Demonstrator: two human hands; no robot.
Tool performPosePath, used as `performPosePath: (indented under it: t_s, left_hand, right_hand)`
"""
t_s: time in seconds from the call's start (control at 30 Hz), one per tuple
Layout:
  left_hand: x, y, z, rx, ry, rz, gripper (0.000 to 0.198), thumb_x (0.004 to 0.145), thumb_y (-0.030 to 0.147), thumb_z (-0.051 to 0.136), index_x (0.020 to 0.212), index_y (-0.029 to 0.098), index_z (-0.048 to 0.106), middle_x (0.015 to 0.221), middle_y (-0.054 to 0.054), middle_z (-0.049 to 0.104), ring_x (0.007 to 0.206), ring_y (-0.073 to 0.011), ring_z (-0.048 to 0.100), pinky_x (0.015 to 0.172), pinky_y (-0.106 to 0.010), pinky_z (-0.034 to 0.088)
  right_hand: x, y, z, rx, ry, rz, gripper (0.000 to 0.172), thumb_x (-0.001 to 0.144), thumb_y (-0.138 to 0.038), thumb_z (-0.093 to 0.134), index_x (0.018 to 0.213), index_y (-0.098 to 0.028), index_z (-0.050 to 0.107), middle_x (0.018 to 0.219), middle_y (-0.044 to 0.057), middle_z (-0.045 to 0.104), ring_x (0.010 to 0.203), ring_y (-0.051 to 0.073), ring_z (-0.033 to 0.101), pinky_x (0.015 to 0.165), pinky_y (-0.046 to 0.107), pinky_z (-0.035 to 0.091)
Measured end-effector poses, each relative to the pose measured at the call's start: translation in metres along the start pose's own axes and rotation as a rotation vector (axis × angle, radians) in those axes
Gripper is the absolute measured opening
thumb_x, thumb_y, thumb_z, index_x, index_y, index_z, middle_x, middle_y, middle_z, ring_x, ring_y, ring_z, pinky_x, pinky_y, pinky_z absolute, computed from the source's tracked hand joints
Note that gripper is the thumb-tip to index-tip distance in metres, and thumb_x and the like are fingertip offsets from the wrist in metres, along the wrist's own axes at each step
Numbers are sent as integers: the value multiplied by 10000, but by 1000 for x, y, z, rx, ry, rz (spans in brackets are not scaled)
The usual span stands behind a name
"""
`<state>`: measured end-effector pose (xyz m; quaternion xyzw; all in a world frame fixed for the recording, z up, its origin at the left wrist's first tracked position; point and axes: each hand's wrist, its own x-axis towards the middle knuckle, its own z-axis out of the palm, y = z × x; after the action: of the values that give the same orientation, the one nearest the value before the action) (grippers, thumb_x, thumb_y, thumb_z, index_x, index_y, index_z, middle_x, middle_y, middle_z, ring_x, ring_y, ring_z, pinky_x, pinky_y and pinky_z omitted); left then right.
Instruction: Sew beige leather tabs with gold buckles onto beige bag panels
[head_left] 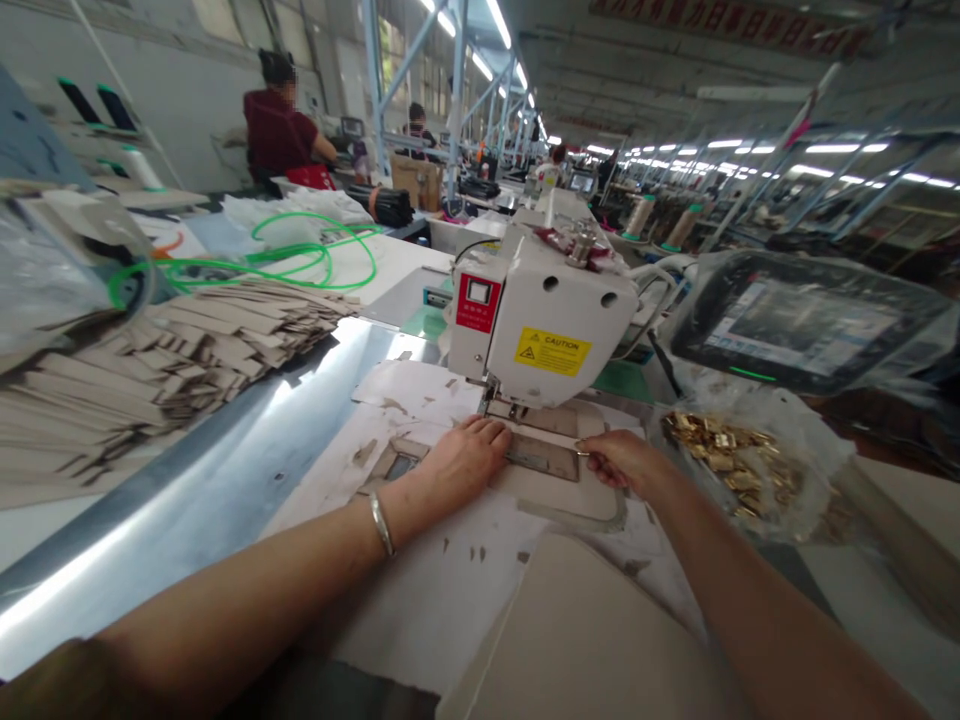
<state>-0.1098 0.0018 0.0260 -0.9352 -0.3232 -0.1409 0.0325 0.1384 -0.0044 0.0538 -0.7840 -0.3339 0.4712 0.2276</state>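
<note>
My left hand point(466, 462) lies flat at the left end of a beige workpiece point(600, 498) with a slotted frame point(553, 462), its fingertips close under the head of an industrial sewing machine point(566, 310). At the right end of the slot, my right hand point(616, 460) pinches a small shiny metal piece point(582, 453) between thumb and fingers. Its exact kind is too small to make out. Left of my left hand, a dark rectangular opening point(401, 464) shows in the white template sheet point(345, 545). The needle area is partly hidden behind the machine head.
Grey-beige strips point(172, 365) are heaped on the left. To the right sits a plastic bag of gold metal fittings point(739, 465), below a plastic-covered control screen point(806, 320). A large beige panel point(592, 640) lies in front. Green tubing point(322, 265) loops behind; co-workers sit farther back.
</note>
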Motion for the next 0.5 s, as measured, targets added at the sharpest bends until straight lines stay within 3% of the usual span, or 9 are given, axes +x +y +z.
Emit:
performPosePath:
  t_s: [0.5]
  left_hand:
    - [-36,-46,-17,17,-12,-93,237,960,345,527,1078,146,578,1106,-95,652,1037,-232,628,1067,-416,366]
  right_hand:
    - [-9,-37,57,-10,-66,-21,188,880,-152,554,693,-138,557,442,-36,543,302,51,440,339,163,308]
